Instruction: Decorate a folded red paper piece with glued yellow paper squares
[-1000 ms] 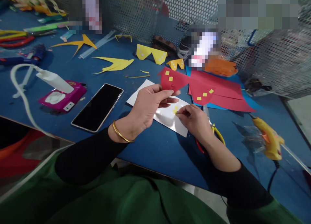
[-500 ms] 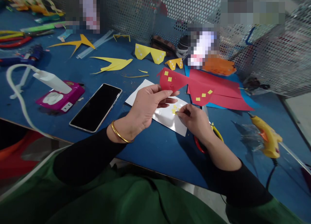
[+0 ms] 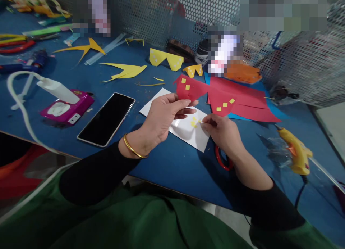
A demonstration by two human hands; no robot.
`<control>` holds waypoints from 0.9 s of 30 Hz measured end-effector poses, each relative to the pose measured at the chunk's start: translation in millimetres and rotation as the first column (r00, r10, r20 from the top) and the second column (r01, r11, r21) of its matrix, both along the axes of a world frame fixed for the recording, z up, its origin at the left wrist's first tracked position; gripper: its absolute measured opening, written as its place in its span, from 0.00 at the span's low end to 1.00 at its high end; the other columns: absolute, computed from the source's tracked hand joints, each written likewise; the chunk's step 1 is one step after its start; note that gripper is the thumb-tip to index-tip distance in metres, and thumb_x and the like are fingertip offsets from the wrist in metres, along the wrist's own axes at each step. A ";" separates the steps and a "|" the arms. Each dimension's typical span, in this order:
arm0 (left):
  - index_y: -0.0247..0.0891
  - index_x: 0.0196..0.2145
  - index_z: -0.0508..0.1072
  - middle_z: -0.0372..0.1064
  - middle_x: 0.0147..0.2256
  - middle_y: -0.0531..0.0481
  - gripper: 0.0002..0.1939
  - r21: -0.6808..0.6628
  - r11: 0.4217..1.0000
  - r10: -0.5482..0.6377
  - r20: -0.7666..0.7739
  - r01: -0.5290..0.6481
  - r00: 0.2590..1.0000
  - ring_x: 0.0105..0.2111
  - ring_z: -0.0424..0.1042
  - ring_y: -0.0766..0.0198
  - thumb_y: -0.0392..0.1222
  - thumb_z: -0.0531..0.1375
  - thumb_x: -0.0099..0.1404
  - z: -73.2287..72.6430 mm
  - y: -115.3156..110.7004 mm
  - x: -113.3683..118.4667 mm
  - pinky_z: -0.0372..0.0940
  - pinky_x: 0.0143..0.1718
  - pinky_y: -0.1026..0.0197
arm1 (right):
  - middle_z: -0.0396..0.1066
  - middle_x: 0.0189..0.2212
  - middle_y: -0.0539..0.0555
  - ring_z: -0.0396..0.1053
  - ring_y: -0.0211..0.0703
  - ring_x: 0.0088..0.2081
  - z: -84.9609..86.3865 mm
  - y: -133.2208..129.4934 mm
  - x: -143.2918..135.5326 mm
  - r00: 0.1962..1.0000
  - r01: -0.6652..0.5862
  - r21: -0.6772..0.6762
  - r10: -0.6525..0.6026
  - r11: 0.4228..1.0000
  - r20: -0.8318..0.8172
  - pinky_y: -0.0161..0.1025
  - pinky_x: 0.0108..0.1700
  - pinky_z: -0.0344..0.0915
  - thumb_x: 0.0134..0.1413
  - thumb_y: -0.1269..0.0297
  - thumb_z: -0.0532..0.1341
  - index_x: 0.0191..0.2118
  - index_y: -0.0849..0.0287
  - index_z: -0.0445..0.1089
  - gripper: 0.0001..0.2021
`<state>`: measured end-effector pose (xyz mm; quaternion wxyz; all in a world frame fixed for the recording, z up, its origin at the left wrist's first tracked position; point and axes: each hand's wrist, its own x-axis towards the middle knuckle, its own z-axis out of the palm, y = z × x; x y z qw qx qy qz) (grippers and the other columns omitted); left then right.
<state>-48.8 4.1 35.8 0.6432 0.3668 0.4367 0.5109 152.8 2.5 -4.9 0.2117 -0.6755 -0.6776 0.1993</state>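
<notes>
My left hand [image 3: 164,114] pinches the lower edge of red paper glasses [image 3: 219,98] between thumb and fingers. Small yellow squares are stuck on both halves of the glasses, and a small red blob shows near my thumb. Just above a white sheet [image 3: 185,134], my right hand [image 3: 222,132] is closed in a pinch on a small yellow paper piece [image 3: 199,121]. Several more yellow paper pieces [image 3: 193,123] lie on the sheet beside those fingertips. Under my right wrist, scissors [image 3: 223,159] with a red handle are partly hidden.
A phone [image 3: 106,119] and a purple power socket [image 3: 67,107] lie to the left. On the right rests a yellow glue gun [image 3: 295,150]. Yellow paper glasses [image 3: 166,59] stand toward the back, near red paper sheets [image 3: 250,101] and a perforated metal screen [image 3: 151,18].
My right hand has lifted slightly and shifted right, away from the cluster of yellow pieces, with one piece in its fingertips. My left hand and the red glasses have barely moved.
</notes>
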 end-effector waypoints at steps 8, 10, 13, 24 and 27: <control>0.36 0.37 0.80 0.82 0.41 0.45 0.06 0.002 0.999 0.037 0.004 -0.037 0.999 0.36 0.80 0.63 0.39 0.65 0.62 -1.5 1.0 0.8 0.68 0.41 0.61 | 0.76 0.29 0.50 0.67 0.39 0.29 7.3 -6.0 -3.0 0.993 -0.090 0.004 0.090 0.996 0.071 0.39 0.33 0.59 0.52 0.63 0.63 0.29 0.55 0.75 0.04; 0.36 0.37 0.80 0.82 0.42 0.45 0.06 0.000 0.999 0.048 0.001 -0.048 0.999 0.36 0.80 0.63 0.40 0.65 0.62 -2.5 1.5 0.6 0.67 0.41 0.61 | 0.76 0.28 0.50 0.67 0.40 0.29 12.8 -5.5 1.4 0.992 -0.096 -0.019 0.097 0.995 0.079 0.39 0.32 0.59 0.52 0.61 0.63 0.29 0.54 0.76 0.05; 0.37 0.37 0.80 0.82 0.42 0.45 0.07 -0.002 0.998 0.059 -0.002 -0.059 0.998 0.37 0.80 0.62 0.40 0.66 0.62 -4.2 2.3 0.2 0.67 0.40 0.61 | 0.77 0.28 0.50 0.70 0.42 0.29 20.1 -2.2 12.0 0.998 -0.043 0.005 0.043 0.999 0.041 0.40 0.33 0.61 0.51 0.62 0.63 0.32 0.54 0.77 0.06; 0.36 0.35 0.79 0.82 0.39 0.46 0.05 -0.028 0.998 0.064 0.063 -0.063 0.996 0.34 0.80 0.65 0.39 0.67 0.61 -2.8 2.6 -0.1 0.65 0.36 0.64 | 0.78 0.30 0.52 0.71 0.43 0.31 15.3 14.2 13.1 0.999 0.024 0.045 -0.023 0.999 -0.032 0.41 0.35 0.62 0.49 0.62 0.63 0.33 0.57 0.78 0.08; 0.37 0.36 0.80 0.82 0.40 0.46 0.05 -0.029 0.997 0.076 0.071 -0.074 0.995 0.34 0.80 0.65 0.40 0.67 0.61 -2.8 3.1 -1.0 0.65 0.36 0.64 | 0.76 0.29 0.52 0.69 0.41 0.29 10.3 15.3 3.2 0.998 -0.015 0.023 0.013 1.000 0.064 0.40 0.34 0.60 0.51 0.61 0.63 0.33 0.56 0.79 0.08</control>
